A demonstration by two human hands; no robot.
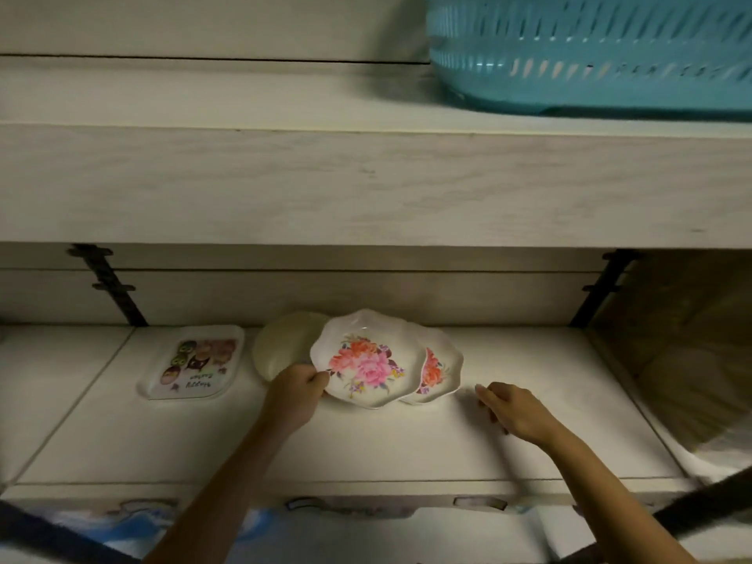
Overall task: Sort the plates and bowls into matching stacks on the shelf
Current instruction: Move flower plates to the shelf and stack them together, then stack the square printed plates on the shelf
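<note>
On the lower shelf (407, 441), near its back wall, the left hand (299, 394) grips the left rim of a scalloped white floral plate (368, 360), its thumb on top of the edge and its fingers curled under it. This plate bears a large pink and orange flower print and its face tilts toward the camera. It lies over a second floral plate (441, 368) of the same pattern, which shows only at its right side, and it also covers the right edge of a plain cream plate (285, 343) that sits behind and to the left. Whether the gripped plate rests on the one beneath or is lifted off it cannot be told. The right hand (512, 409) is low over the shelf just to the right of the second floral plate, apart from it, with its fingers loosely curled and holding nothing. Farther left, apart from the cream plate, a rectangular tray (193, 362) with cartoon faces and handwriting lies flat. Two black brackets (110, 287) run up the back wall at either side. On the upper shelf (366, 185) stands a blue slotted basket (590, 54), at the top right.
</note>
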